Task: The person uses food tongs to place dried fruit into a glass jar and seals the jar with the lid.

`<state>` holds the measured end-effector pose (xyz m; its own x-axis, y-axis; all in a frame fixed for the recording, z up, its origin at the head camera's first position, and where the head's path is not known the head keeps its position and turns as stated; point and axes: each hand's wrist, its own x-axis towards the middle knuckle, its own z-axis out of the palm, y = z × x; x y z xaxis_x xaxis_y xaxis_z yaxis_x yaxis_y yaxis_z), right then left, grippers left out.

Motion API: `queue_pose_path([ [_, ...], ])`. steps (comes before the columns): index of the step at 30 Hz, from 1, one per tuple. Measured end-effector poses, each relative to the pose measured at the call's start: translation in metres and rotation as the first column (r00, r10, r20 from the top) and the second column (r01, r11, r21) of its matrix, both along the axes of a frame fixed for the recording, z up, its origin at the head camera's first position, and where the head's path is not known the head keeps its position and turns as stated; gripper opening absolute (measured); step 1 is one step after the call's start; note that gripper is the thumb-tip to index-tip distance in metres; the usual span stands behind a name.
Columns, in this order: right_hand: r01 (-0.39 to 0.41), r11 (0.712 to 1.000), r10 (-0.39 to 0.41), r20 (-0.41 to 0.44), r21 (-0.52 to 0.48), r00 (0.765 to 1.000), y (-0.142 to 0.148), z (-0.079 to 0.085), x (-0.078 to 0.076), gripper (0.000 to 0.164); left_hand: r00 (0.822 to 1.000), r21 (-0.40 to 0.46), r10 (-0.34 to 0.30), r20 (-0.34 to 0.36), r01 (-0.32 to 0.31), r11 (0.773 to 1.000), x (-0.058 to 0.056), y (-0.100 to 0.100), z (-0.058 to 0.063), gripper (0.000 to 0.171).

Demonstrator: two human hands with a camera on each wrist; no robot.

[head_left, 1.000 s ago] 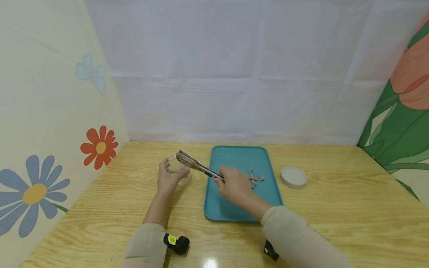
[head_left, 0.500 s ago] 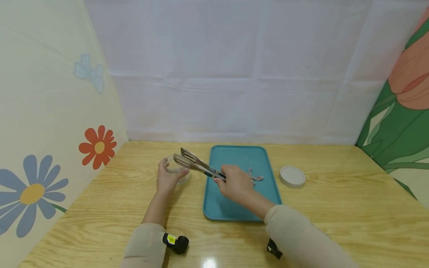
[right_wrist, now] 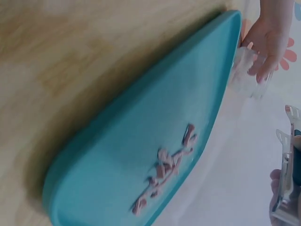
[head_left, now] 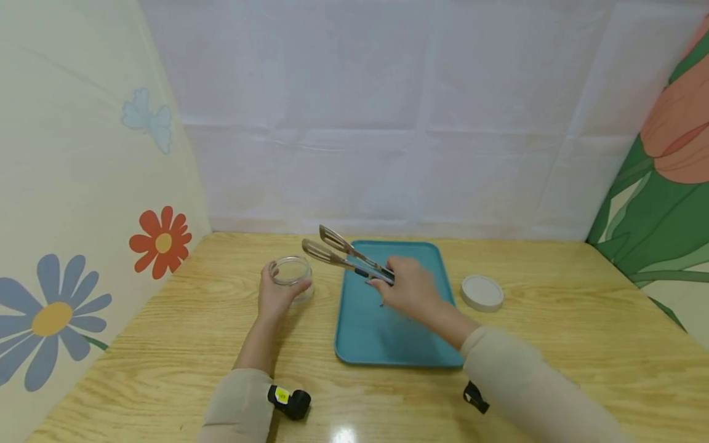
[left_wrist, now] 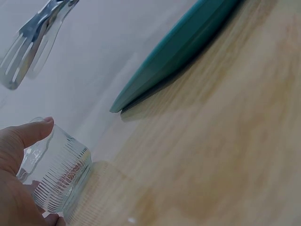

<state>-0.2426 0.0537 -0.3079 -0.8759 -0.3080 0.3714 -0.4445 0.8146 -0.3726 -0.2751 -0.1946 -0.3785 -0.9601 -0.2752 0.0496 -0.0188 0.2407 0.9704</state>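
My left hand grips a clear glass jar by its side, thumb at the rim. The jar stands mouth up and lidless on the wooden table; a small reddish patch shows through its ribbed wall in the left wrist view. My right hand holds metal tongs over the blue tray. The tongs point left with their slotted tips spread and nothing between them. Several thin pinkish strips lie in a loose line on the tray in the right wrist view; in the head view my right hand hides them.
A round white lid lies on the table to the right of the tray. A white cloth hangs behind the table, and flower-printed panels stand at the sides.
The tongs have opened and moved up and to the right, away from the jar's mouth to over the tray. My right hand has gone with them; my left hand stays at the jar.
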Motion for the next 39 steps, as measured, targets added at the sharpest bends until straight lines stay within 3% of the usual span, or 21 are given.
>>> queue_pose_path([
  [9, 0.065, 0.997, -0.064, -0.03, 0.052, 0.998, 0.019, 0.015, -0.005, 0.027, 1.0, 0.003, 0.006, 0.009, -0.006, 1.0, 0.001, -0.001, 0.002, 0.096],
  [18, 0.087, 0.994, -0.084, -0.039, 0.072, 0.996, 0.035, 0.017, -0.005, 0.027, 1.0, 0.013, -0.004, 0.014, 0.003, 1.0, 0.002, -0.001, 0.004, 0.097],
  [39, 0.087, 0.967, -0.111, 0.089, 0.241, 0.99, 0.069, -0.01, 0.007, 0.032, 1.0, 0.021, 0.003, 0.019, -0.004, 1.0, 0.003, 0.002, 0.004, 0.097],
])
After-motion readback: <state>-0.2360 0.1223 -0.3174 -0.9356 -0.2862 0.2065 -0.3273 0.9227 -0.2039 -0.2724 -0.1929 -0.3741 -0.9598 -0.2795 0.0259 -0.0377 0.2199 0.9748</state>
